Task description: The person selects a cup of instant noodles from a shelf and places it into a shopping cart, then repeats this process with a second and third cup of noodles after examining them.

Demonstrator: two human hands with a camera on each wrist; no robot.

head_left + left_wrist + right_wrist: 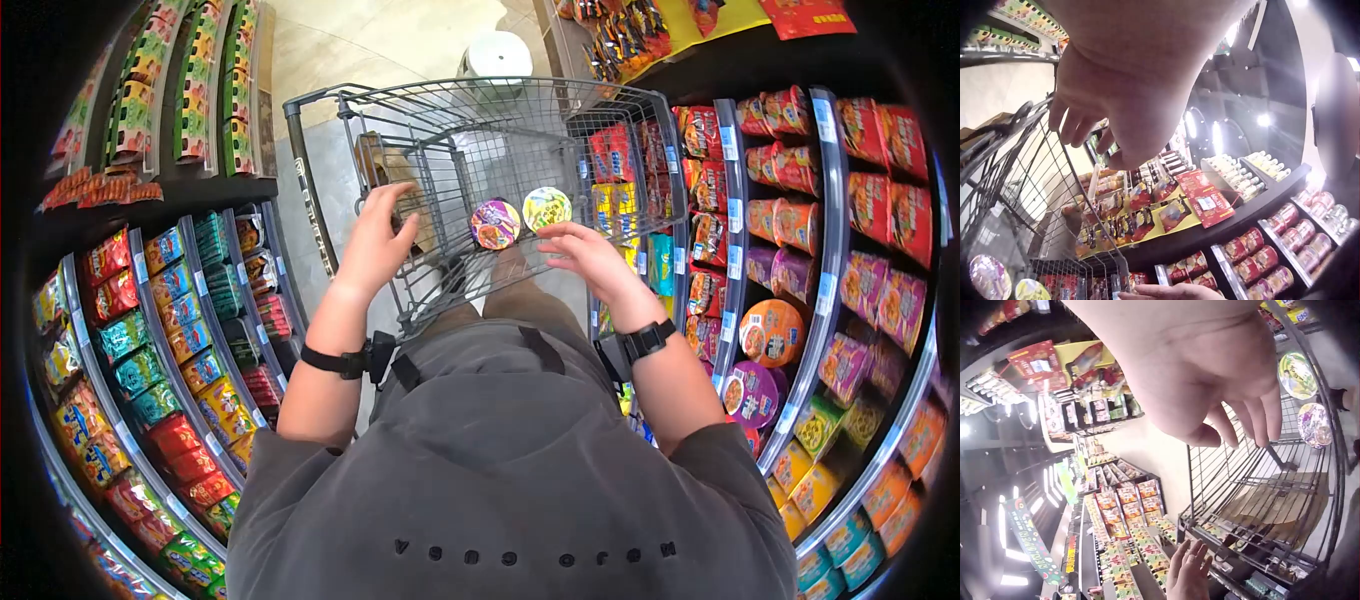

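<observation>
While left hand (383,228) and right hand (582,252) were held loose and empty, purple cup (496,224) and green cup (547,209) were best handled by the sides, kept upright.

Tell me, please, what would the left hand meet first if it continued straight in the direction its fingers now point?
The left hand would probably meet the shopping cart's wire mesh first, though depth is unclear and it might pass above.
</observation>
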